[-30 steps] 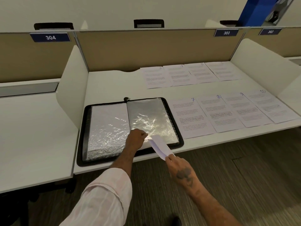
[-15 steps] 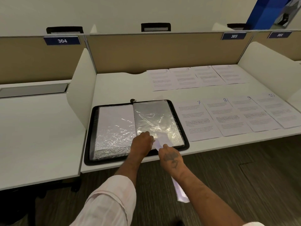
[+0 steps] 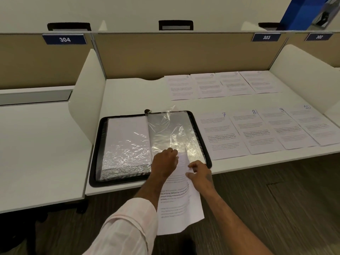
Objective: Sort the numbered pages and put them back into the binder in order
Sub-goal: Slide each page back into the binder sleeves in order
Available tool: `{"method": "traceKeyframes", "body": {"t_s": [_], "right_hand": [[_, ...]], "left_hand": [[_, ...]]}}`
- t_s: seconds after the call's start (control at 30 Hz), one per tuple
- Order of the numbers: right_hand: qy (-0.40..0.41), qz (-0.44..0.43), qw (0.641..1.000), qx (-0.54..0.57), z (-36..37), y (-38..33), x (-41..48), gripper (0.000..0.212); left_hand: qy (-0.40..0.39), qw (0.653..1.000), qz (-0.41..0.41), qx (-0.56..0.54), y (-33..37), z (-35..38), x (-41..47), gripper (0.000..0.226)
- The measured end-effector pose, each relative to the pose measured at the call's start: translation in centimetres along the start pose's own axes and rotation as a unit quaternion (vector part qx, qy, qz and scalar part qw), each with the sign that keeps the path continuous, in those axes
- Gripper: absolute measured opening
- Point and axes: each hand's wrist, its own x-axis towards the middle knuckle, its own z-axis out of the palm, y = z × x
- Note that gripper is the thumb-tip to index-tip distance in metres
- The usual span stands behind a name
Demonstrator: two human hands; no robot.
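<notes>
Your binder [image 3: 94, 173] has a matt black rim, cloth-like as far as you can tell, and its clear plastic pockets [image 3: 165, 129] are glossy and heavily crinkled, throwing bright glare. The loose page [image 3: 178, 208] and the numbered pages [image 3: 220, 133] are plain matt white paper, and the table [image 3: 128, 94] is smooth white with a faint sheen. Note a matt beige partition [image 3: 165, 52], a floor [image 3: 276, 199] of dark wood grain, and your sleeve [image 3: 128, 227] of pale striped cloth.
</notes>
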Motion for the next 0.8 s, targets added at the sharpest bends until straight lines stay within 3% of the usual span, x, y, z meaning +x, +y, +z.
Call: {"method": "traceKeyframes", "body": {"t_s": [0.1,0.27,0.33,0.53,0.63,0.8], "right_hand": [[0.027,0.064,0.995,0.074,0.0,0.6,0.1,0.034],[0.042,0.128,0.988,0.070,0.6,0.6,1.5,0.009],[0.064,0.136,0.986,0.065,0.6,0.4,2.2,0.011],[0.036,0.121,0.992,0.020,0.7,0.6,2.4,0.018],[0.032,0.103,0.994,0.009,0.6,1.2,1.7,0.025],[0.040,0.056,0.997,-0.045,0.8,1.2,1.4,0.029]], "left_hand": [[-0.002,0.999,0.037,0.013,1.4,0.4,0.9,0.016],[0.006,0.994,0.096,0.044,2.6,0.8,1.0,0.022],[0.014,0.995,0.097,0.036,2.4,1.2,0.8,0.022],[0.045,0.998,0.048,-0.012,2.2,1.7,1.3,0.009],[0.050,0.996,0.067,0.008,2.8,1.6,2.2,0.019],[0.059,0.989,0.120,0.064,4.0,1.1,3.4,0.016]]}}
